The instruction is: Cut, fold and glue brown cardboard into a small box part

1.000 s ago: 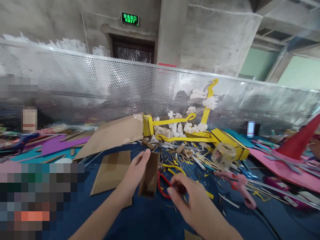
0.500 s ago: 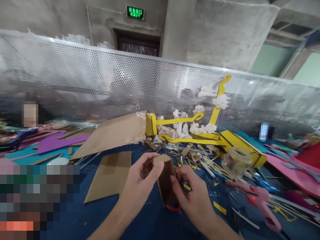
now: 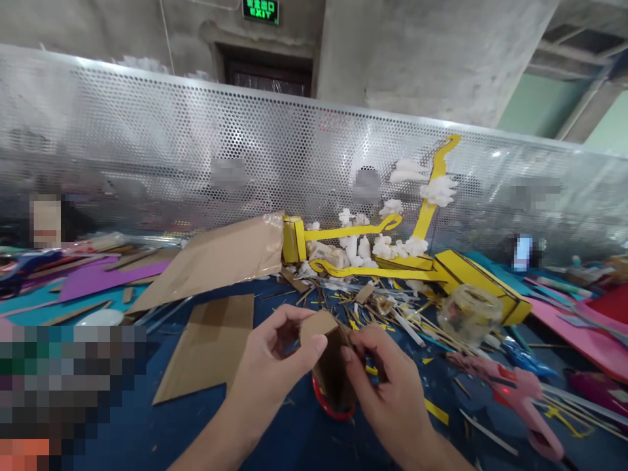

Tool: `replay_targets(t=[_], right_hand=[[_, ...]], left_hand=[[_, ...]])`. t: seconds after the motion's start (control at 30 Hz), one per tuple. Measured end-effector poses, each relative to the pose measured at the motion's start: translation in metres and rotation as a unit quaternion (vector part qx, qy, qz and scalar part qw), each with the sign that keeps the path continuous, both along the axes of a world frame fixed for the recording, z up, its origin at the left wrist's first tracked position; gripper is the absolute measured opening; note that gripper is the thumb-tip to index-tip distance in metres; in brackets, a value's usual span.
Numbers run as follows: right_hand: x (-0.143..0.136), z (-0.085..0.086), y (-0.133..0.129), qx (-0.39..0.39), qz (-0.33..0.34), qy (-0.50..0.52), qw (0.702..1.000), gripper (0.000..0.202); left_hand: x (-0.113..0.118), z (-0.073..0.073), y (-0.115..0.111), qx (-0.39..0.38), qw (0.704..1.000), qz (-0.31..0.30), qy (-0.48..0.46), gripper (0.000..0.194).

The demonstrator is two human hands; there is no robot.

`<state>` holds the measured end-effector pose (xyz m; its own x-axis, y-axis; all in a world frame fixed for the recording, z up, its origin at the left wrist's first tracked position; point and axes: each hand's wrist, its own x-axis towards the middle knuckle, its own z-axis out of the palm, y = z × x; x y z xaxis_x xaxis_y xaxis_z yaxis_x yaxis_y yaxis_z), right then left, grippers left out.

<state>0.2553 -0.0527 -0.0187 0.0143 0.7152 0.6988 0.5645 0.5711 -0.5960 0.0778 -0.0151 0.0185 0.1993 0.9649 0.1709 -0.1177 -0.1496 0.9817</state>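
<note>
A small brown cardboard form (image 3: 330, 366) with folded sides stands tilted between my hands at the centre of the head view. My left hand (image 3: 275, 353) pinches its upper left end, thumb in front. On the other side, my right hand (image 3: 385, 376) grips the right wall between thumb and fingers. Beneath the cardboard, a round red-rimmed object (image 3: 321, 400) shows in part on the blue table (image 3: 275, 428). A flat cardboard piece (image 3: 209, 340) lies to the left of my left hand.
A pink glue gun (image 3: 520, 392) and a clear tape roll (image 3: 471, 314) lie at the right. Behind are scraps and sticks, yellow boxes (image 3: 483, 284) with curled strips and white tufts, and a large cardboard sheet (image 3: 220, 261). A perforated metal screen (image 3: 275, 150) stands beyond.
Both hands and the cardboard form have shifted slightly to the right and tilted a little. More of the red rim beneath now shows. The camera view has moved slightly.
</note>
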Motion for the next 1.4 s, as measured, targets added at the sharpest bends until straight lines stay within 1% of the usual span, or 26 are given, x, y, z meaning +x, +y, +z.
replay_targets(t=[0.13, 0.33, 0.53, 0.67, 0.77, 0.9, 1.0, 1.13, 1.27, 1.4], right_hand=[[-0.001, 0.001, 0.0, -0.004, 0.003, -0.003, 1.0, 0.013], [-0.002, 0.004, 0.001, 0.025, 0.015, -0.006, 1.0, 0.016], [-0.001, 0.005, 0.001, 0.039, 0.016, -0.013, 0.999, 0.019], [-0.003, 0.005, 0.001, 0.045, -0.002, -0.009, 0.999, 0.016], [-0.004, 0.003, 0.0, 0.06, -0.012, 0.005, 0.998, 0.016], [-0.003, 0.003, -0.001, 0.069, -0.005, 0.006, 0.998, 0.02], [-0.001, 0.005, -0.003, 0.074, -0.002, -0.002, 0.997, 0.023], [0.0, 0.008, -0.003, 0.08, -0.016, -0.01, 0.997, 0.024], [0.002, 0.006, -0.003, 0.085, -0.022, -0.013, 0.996, 0.025], [0.002, 0.005, -0.004, 0.08, -0.019, -0.015, 0.997, 0.026]], left_hand=[[0.001, -0.005, 0.001, -0.009, 1.0, -0.011, -0.019, 0.029], [0.003, -0.009, 0.001, -0.027, 0.998, -0.006, -0.056, 0.032], [0.002, -0.008, 0.002, -0.021, 0.999, -0.012, -0.03, 0.03], [0.002, -0.007, 0.001, -0.023, 1.0, -0.014, -0.015, 0.031], [0.003, -0.008, 0.001, -0.025, 0.999, -0.017, -0.021, 0.032], [0.004, -0.012, 0.001, -0.019, 0.999, -0.032, -0.022, 0.03], [0.004, -0.013, 0.001, -0.014, 0.999, -0.026, -0.02, 0.029], [0.005, -0.013, 0.001, -0.015, 1.0, -0.019, -0.016, 0.028], [0.004, -0.013, -0.001, -0.014, 1.0, -0.014, -0.014, 0.03], [0.004, -0.013, -0.002, -0.009, 1.0, -0.013, -0.013, 0.028]])
